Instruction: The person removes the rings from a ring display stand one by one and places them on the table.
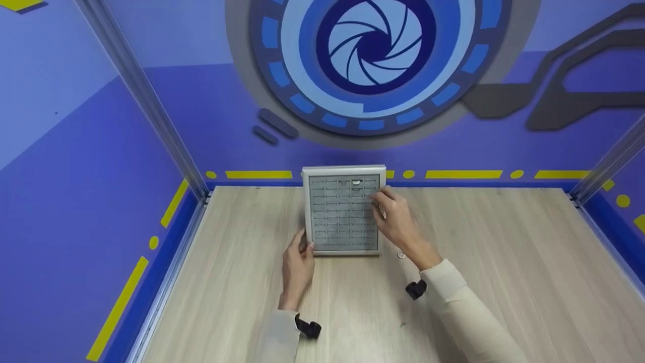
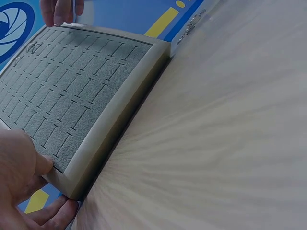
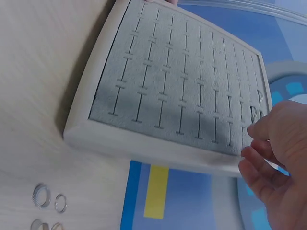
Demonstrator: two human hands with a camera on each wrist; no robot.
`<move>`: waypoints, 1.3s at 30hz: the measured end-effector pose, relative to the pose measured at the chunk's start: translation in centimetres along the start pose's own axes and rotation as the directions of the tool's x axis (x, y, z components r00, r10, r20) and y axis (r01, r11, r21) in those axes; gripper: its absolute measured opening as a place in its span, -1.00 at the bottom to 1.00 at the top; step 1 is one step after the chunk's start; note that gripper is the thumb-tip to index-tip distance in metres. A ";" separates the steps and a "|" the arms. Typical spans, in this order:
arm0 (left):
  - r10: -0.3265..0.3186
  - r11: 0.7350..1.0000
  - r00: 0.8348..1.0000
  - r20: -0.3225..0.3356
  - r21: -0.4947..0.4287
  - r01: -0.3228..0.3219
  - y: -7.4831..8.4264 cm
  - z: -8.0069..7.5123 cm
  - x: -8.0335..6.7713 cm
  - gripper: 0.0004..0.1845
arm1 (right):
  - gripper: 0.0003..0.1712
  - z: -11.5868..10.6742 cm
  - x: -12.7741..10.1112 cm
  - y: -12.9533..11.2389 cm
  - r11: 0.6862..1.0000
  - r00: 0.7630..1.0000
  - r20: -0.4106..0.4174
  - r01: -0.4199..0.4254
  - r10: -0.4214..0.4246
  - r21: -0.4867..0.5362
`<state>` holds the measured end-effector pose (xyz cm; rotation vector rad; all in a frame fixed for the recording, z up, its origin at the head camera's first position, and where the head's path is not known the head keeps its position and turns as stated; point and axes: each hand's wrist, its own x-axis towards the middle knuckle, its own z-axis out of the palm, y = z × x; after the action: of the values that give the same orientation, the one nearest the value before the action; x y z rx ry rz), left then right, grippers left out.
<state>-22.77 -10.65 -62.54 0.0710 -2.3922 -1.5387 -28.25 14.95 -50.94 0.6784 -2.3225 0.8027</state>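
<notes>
A ring display tray (image 1: 345,217) with a pale frame and a grey slotted pad stands tilted back against the wall. My left hand (image 1: 298,264) grips its lower left corner, the thumb on the front and fingers beneath, as the left wrist view (image 2: 24,177) also shows. At the upper right edge of the pad, my right hand (image 1: 395,217) has its thumb and fingertips drawn together close to the slots. Those fingertips hide whatever may be between them. A few rings (image 3: 254,113) sit in slots near the top, beside the right hand (image 3: 283,153).
Several loose rings (image 3: 41,195) lie on the wooden table (image 1: 242,282) to the right of the tray; one ring (image 1: 401,254) shows below the right wrist. A blue patterned wall (image 1: 428,156) rises behind, with metal posts at the corners.
</notes>
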 end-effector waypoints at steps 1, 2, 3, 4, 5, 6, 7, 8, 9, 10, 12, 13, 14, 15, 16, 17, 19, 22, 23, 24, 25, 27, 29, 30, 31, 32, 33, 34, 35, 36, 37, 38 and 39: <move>0.004 1.000 1.000 0.001 -0.002 -0.004 0.0 0.0 0.0 -0.44 | -0.80 0.1 0.2 -0.1 1.000 1.000 -0.004 0.001 -0.001 -0.006; 0.005 1.000 1.000 0.002 -0.004 -0.005 0.0 0.0 0.0 -0.43 | -0.80 0.2 0.3 -0.2 1.000 1.000 -0.009 0.001 -0.001 -0.013; 0.005 1.000 1.000 0.004 -0.006 -0.005 0.0 0.0 0.0 -0.43 | -0.79 0.3 0.5 -0.3 1.000 1.000 -0.013 0.000 0.000 -0.017; 0.004 1.000 1.000 0.007 -0.009 -0.004 0.0 0.0 0.0 -0.43 | -0.79 0.4 0.7 -0.4 1.000 1.000 -0.017 0.001 -0.001 -0.020; 0.001 1.000 1.000 0.010 -0.012 -0.001 0.0 0.0 0.0 -0.43 | -0.79 0.5 0.8 -0.5 1.000 1.000 -0.019 0.000 -0.001 -0.022; -0.005 1.000 1.000 0.014 -0.016 0.005 0.0 0.0 0.0 -0.42 | -0.80 0.7 1.0 -0.5 1.000 1.000 -0.024 0.000 -0.001 -0.021; -0.009 1.000 1.000 0.016 -0.021 0.009 0.0 -0.1 0.1 -0.42 | -0.81 0.8 1.2 -0.6 1.000 1.000 -0.028 -0.002 0.001 -0.017; -0.011 1.000 1.000 0.017 -0.023 0.012 0.0 -0.1 0.1 -0.42 | -0.81 1.0 1.4 -0.7 1.000 1.000 -0.029 -0.005 0.004 -0.013; -0.013 1.000 1.000 0.019 -0.026 0.014 0.0 -0.1 0.1 -0.42 | -0.83 1.2 1.7 -0.8 1.000 1.000 -0.028 -0.009 0.008 -0.010; -0.015 0.999 1.000 0.022 -0.028 0.016 0.0 -0.1 0.1 -0.42 | -0.85 1.4 1.8 -0.8 1.000 1.000 -0.026 -0.014 0.014 -0.009; -0.016 0.999 1.000 0.020 -0.028 0.017 -0.1 -0.1 0.1 -0.42 | -0.88 1.7 2.1 -1.0 1.000 0.999 -0.024 -0.023 0.023 -0.009; -0.015 1.000 1.000 0.019 -0.027 0.016 -0.1 -0.1 0.1 -0.43 | -0.88 1.9 2.2 -1.0 1.000 0.999 -0.022 -0.026 0.026 -0.011; -0.013 1.000 1.000 0.019 -0.024 0.014 -0.1 -0.1 0.1 -0.43 | -0.89 2.0 2.3 -1.1 0.999 0.999 -0.023 -0.030 0.029 -0.016; -0.010 1.000 1.000 0.019 -0.023 0.011 -0.1 -0.1 0.1 -0.44 | -0.90 2.1 2.4 -1.1 0.999 0.999 -0.027 -0.033 0.032 -0.022; -0.007 1.000 1.000 0.016 -0.015 0.007 -0.2 0.0 0.1 -0.44 | -0.90 2.2 2.5 -1.1 0.999 0.999 -0.033 -0.033 0.032 -0.023; -0.004 1.000 1.000 0.014 -0.007 0.004 -0.2 0.0 0.1 -0.44 | -0.89 2.3 2.6 -1.1 0.999 0.999 -0.041 -0.031 0.030 -0.025; 0.001 1.000 1.000 0.009 0.007 -0.001 -0.2 0.0 0.1 -0.45 | -0.88 2.5 2.7 -1.1 0.999 0.998 -0.053 -0.024 0.023 -0.027; -0.001 1.000 1.000 0.005 0.018 0.001 -0.2 0.1 0.1 -0.44 | -0.88 2.7 2.8 -1.0 1.000 0.998 -0.065 -0.011 0.009 -0.026; -0.003 1.000 1.000 0.005 0.017 0.003 -0.2 0.1 0.1 -0.44 | -0.89 2.7 2.9 -1.0 1.000 0.998 -0.068 -0.009 0.008 -0.027; -0.001 1.000 1.000 0.004 0.015 0.001 -0.2 0.1 0.0 -0.44 | -0.89 2.8 2.9 -1.0 1.000 0.998 -0.070 -0.010 0.008 -0.026; 0.000 1.000 1.000 0.005 0.014 0.000 -0.2 0.1 0.0 -0.44 | -0.90 2.8 2.9 -1.0 1.000 0.997 -0.072 -0.010 0.008 -0.025; 0.002 1.000 1.000 0.006 0.011 -0.002 -0.1 0.1 0.0 -0.44 | -0.90 2.9 3.0 -1.0 1.000 0.997 -0.076 -0.012 0.010 -0.027; 0.007 1.000 1.000 0.007 0.007 -0.008 -0.1 0.1 0.0 -0.44 | -0.91 2.9 3.0 -1.1 0.999 0.997 -0.079 -0.014 0.012 -0.032; 0.010 1.000 1.000 0.009 0.003 -0.010 -0.1 0.1 0.0 -0.44 | -0.92 2.9 3.0 -1.1 0.999 0.997 -0.080 -0.015 0.012 -0.035; 0.009 1.000 1.000 0.012 0.000 -0.009 -0.1 0.1 0.0 -0.44 | -0.92 2.9 3.0 -1.1 0.999 0.997 -0.080 -0.015 0.012 -0.042; 0.008 1.000 1.000 0.014 -0.003 -0.008 -0.1 0.1 0.0 -0.44 | -0.92 2.9 3.0 -1.1 0.999 0.997 -0.080 -0.016 0.012 -0.047; 0.008 1.000 1.000 0.016 -0.005 -0.008 -0.1 0.1 0.0 -0.44 | -0.92 3.0 3.0 -1.1 0.999 0.997 -0.080 -0.017 0.013 -0.050; 0.009 1.000 1.000 0.018 -0.006 -0.008 -0.1 0.1 0.0 -0.44 | -0.92 3.0 3.0 -1.1 0.998 0.997 -0.079 -0.019 0.014 -0.055; 0.007 1.000 1.000 0.018 -0.006 -0.007 -0.1 0.1 0.0 -0.44 | -0.93 3.0 3.0 -1.1 0.998 0.997 -0.078 -0.020 0.015 -0.058; 0.005 1.000 1.000 0.018 -0.006 -0.005 -0.1 0.1 0.0 -0.44 | -0.93 3.0 3.0 -1.1 0.998 0.997 -0.077 -0.019 0.014 -0.061; 0.007 1.000 1.000 0.016 -0.003 -0.007 -0.1 0.0 0.0 -0.44 | -0.93 3.0 3.0 -1.1 0.998 0.997 -0.076 -0.017 0.013 -0.064; 0.006 1.000 1.000 0.016 -0.003 -0.006 -0.1 0.0 0.0 -0.44 | -0.93 3.0 3.0 -1.1 0.998 0.997 -0.075 -0.017 0.012 -0.064; 0.009 1.000 1.000 0.012 -0.001 -0.009 -0.1 0.0 0.1 -0.44 | -0.92 3.0 3.0 -1.1 0.998 0.997 -0.074 -0.016 0.011 -0.064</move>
<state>-22.85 -10.70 -62.65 0.0508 -2.3982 -1.5407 -30.73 11.37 -50.44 0.5958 -2.2779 0.7422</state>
